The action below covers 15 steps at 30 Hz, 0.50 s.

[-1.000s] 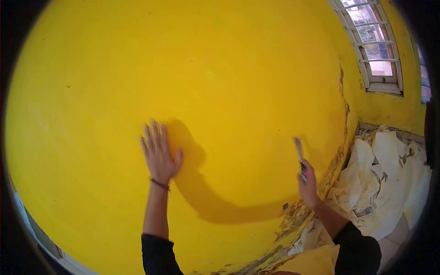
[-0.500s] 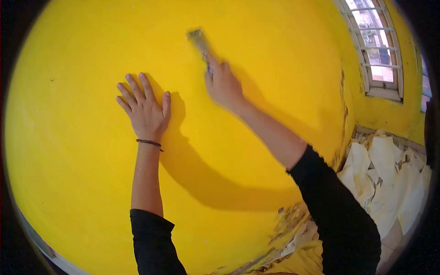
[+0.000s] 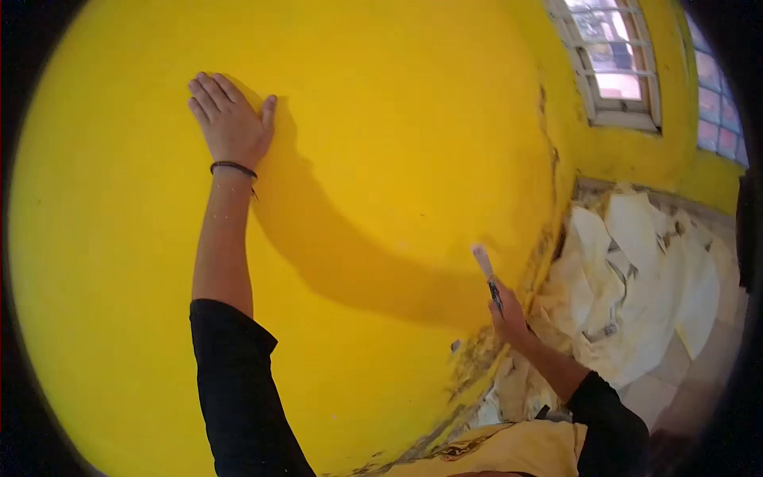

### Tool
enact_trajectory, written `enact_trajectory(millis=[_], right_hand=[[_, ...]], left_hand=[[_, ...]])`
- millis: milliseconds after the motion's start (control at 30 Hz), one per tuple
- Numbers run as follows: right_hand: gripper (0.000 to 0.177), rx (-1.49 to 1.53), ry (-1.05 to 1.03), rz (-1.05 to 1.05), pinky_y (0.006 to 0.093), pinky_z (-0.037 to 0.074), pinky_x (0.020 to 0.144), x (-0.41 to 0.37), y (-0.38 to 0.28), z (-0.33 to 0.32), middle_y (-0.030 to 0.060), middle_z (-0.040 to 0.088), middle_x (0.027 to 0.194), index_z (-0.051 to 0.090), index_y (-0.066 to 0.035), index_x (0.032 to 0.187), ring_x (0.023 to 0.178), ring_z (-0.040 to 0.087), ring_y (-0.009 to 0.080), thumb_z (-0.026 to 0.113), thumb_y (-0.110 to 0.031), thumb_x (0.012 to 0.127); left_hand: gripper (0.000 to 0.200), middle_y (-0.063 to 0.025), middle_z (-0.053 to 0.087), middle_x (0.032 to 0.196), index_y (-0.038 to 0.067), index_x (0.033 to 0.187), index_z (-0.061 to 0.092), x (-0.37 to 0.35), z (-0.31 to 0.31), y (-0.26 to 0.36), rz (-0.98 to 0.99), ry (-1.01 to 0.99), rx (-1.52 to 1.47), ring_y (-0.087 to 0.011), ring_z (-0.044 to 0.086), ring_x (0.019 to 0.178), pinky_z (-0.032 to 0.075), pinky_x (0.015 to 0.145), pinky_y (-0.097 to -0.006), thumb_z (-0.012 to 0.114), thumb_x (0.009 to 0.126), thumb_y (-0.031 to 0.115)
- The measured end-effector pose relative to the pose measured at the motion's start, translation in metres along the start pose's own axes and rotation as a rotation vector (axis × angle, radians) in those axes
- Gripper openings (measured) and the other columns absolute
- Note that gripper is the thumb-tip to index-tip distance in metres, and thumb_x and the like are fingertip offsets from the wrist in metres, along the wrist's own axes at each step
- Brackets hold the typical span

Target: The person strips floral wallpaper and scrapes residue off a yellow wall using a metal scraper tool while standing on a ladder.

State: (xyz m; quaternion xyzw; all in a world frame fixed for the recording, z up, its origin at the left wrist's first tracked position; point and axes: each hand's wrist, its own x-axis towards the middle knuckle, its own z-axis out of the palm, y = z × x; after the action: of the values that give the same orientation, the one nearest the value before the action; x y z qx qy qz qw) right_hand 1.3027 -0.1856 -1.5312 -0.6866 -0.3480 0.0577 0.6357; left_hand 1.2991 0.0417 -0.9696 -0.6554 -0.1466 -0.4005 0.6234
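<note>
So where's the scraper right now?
In the head view, lower right: the scraper is gripped in the right hand, blade up by the yellow wall, just left of the crumpled paper on the floor.

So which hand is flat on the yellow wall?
The left hand, up high with the dark wristband, lies open and flat on the yellow wall. The right hand is lower down, closed around a scraper.

A yellow wall (image 3: 381, 119), flaking at its foot, meets paned windows (image 3: 608, 63) above crumpled pale sheets (image 3: 636, 270) on the floor (image 3: 660, 391).
</note>
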Motion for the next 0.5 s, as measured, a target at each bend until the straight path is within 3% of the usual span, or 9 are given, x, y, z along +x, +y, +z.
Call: enact_trajectory(millis=[167, 267, 367, 500], right_hand=[[0.058, -0.188, -0.385, 0.568, 0.0541, 0.049, 0.082, -0.193, 0.090, -0.040, 0.0311, 0.050, 0.119, 0.029, -0.014, 0.150, 0.096, 0.059, 0.0466, 0.051, -0.022, 0.097], [0.055, -0.326, -0.516, 0.713, 0.0551, 0.049, 0.081, -0.273, 0.110, -0.076, 0.0320, 0.052, 0.116, 0.035, -0.013, 0.145, 0.098, 0.059, 0.0479, 0.053, -0.023, 0.094], [0.048, -0.314, -0.528, 0.734, 0.0544, 0.047, 0.083, -0.300, 0.114, -0.105, 0.0298, 0.058, 0.108, 0.045, -0.008, 0.135, 0.097, 0.058, 0.0465, 0.056, -0.021, 0.091], [0.047, -0.363, -0.487, 0.809, 0.0527, 0.047, 0.085, -0.280, 0.107, -0.119, 0.0282, 0.058, 0.111, 0.045, -0.007, 0.135, 0.100, 0.058, 0.0457, 0.055, -0.023, 0.091]], left_hand=[[0.088, -0.0365, 0.029, 0.148, -0.016, 0.141, 0.030, -0.001, -0.004, 0.067, 0.045, -0.139, 0.190, -0.0483, 0.023, 0.142, 0.020, 0.115, -0.0553, 0.043, 0.095, 0.058], [0.086, -0.0357, 0.027, 0.149, -0.015, 0.142, 0.029, -0.033, -0.010, 0.098, 0.112, -0.175, 0.128, -0.0479, 0.022, 0.142, 0.020, 0.115, -0.0552, 0.044, 0.095, 0.055], [0.085, -0.0327, 0.021, 0.153, -0.013, 0.144, 0.027, -0.092, -0.035, 0.141, 0.255, -0.311, -0.112, -0.0464, 0.016, 0.144, 0.016, 0.117, -0.0538, 0.051, 0.092, 0.050], [0.087, -0.0290, 0.011, 0.158, -0.009, 0.148, 0.023, -0.175, -0.064, 0.190, 0.415, -0.545, -0.290, -0.0453, 0.008, 0.147, 0.008, 0.119, -0.0538, 0.052, 0.091, 0.050]])
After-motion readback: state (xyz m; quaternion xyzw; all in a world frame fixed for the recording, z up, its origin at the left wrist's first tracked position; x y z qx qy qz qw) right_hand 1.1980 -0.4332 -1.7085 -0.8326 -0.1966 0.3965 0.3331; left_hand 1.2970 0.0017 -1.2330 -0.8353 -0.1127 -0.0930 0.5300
